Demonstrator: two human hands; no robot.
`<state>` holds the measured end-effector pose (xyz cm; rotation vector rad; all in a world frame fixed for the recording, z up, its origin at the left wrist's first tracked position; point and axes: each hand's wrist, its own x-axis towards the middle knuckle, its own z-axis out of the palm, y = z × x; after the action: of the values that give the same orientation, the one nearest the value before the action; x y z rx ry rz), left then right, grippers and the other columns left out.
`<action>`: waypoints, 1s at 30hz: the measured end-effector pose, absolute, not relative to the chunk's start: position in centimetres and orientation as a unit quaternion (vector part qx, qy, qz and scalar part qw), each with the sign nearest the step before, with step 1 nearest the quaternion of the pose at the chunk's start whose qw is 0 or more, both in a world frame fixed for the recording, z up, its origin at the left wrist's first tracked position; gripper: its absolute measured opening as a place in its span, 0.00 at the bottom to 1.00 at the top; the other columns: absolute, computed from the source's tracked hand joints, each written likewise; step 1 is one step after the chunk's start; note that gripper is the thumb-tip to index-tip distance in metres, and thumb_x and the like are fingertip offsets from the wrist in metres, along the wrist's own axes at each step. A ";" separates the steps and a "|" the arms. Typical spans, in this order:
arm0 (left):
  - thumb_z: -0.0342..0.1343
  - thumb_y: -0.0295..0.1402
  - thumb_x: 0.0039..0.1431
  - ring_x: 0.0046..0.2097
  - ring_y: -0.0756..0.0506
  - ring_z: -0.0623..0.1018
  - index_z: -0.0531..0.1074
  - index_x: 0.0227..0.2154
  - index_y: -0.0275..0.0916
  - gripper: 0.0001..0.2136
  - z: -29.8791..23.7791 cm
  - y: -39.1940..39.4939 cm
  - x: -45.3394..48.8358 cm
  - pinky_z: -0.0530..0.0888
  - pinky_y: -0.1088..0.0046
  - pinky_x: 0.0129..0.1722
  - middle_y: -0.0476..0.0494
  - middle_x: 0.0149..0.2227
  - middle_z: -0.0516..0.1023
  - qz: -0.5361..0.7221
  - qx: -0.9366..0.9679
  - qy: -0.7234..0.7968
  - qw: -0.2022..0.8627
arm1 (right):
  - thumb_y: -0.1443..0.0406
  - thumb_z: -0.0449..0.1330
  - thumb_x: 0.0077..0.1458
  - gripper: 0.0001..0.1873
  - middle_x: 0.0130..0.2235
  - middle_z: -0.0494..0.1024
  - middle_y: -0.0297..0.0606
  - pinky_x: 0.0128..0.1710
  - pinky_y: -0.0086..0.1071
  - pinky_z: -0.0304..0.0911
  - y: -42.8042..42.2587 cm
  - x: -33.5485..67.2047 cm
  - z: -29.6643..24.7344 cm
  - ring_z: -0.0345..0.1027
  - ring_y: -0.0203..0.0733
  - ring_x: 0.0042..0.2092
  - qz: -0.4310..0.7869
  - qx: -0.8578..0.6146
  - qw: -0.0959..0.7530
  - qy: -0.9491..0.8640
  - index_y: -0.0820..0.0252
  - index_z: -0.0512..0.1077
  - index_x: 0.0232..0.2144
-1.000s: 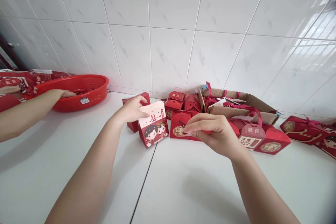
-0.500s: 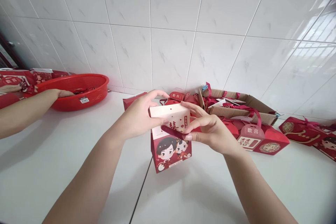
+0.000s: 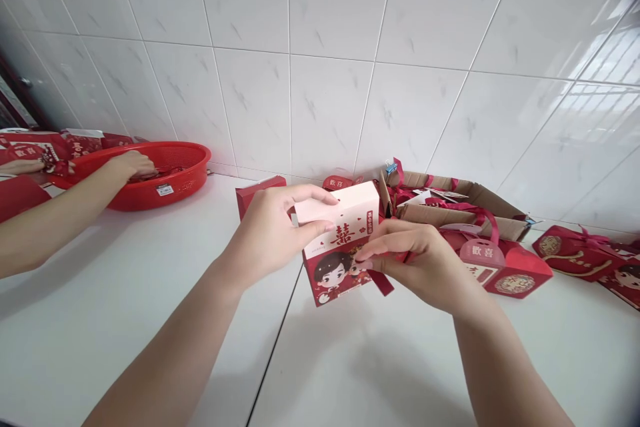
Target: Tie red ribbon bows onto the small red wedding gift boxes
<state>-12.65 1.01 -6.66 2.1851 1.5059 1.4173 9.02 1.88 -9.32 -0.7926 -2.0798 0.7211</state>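
Observation:
My left hand (image 3: 273, 230) is closed around the upper left of a pink and red gift box (image 3: 340, 243) printed with a cartoon couple, holding it tilted above the white counter (image 3: 150, 320). My right hand (image 3: 417, 260) pinches a dark red ribbon (image 3: 383, 280) at the box's right side, fingers pressed together. The ribbon's end hangs below the box's lower right corner.
Another person's arm (image 3: 55, 217) reaches from the left into a red plastic basket (image 3: 150, 177). Several finished red gift boxes (image 3: 493, 267) lie by an open cardboard box (image 3: 465, 203) against the tiled wall. More red boxes (image 3: 590, 250) sit far right.
I lifted the cartoon box off the counter and tilted it, top now facing right. My right hand moved from the box's front to its right side with the ribbon. The other person's hand shifted in the basket.

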 end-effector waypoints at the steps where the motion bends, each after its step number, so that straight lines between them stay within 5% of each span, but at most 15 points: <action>1: 0.64 0.31 0.47 0.31 0.47 0.77 0.78 0.34 0.46 0.09 -6.6 0.9 -12.5 0.74 0.72 0.28 0.50 0.34 0.80 0.467 0.726 0.498 0.078 | 0.67 0.63 0.53 0.07 0.37 0.74 0.37 0.34 0.34 0.73 2.0 8.9 -9.4 0.71 0.39 0.38 0.242 -0.317 0.422 -0.814 0.49 0.80 0.31; 6: 0.62 0.35 0.51 0.41 0.44 0.78 0.77 0.38 0.45 0.10 -6.2 0.3 -11.9 0.75 0.68 0.40 0.48 0.39 0.80 0.456 0.733 0.480 0.155 | 0.64 0.66 0.49 0.06 0.58 0.63 0.34 0.51 0.44 0.67 2.4 9.1 -9.3 0.59 0.51 0.58 0.162 -0.307 0.504 -0.791 0.44 0.80 0.30; 13: 0.60 0.35 0.53 0.35 0.47 0.78 0.75 0.38 0.43 0.09 -5.9 -0.4 -11.2 0.74 0.72 0.34 0.49 0.36 0.80 0.463 0.733 0.457 0.199 | 0.67 0.66 0.50 0.07 0.36 0.79 0.34 0.42 0.36 0.72 3.0 8.9 -9.4 0.73 0.40 0.40 0.334 -0.232 0.521 -0.751 0.47 0.80 0.31; 20: 0.60 0.37 0.53 0.36 0.46 0.78 0.75 0.40 0.43 0.11 -6.7 0.2 -11.0 0.75 0.70 0.34 0.47 0.34 0.79 0.468 0.730 0.440 0.234 | 0.71 0.66 0.49 0.12 0.35 0.80 0.32 0.40 0.36 0.73 3.2 8.6 -9.6 0.73 0.40 0.40 0.272 -0.215 0.548 -0.761 0.45 0.80 0.32; 30: 0.59 0.32 0.55 0.45 0.46 0.76 0.77 0.39 0.46 0.08 -7.4 0.3 -10.7 0.75 0.73 0.38 0.46 0.44 0.74 0.487 0.745 0.439 0.125 | 0.70 0.65 0.50 0.11 0.35 0.79 0.34 0.36 0.36 0.74 3.2 8.7 -9.8 0.74 0.40 0.37 0.207 -0.217 0.561 -0.772 0.46 0.80 0.32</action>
<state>-10.68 0.28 -7.44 2.1703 1.2792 1.4185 8.73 3.23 -9.79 -0.5101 -1.8183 0.4868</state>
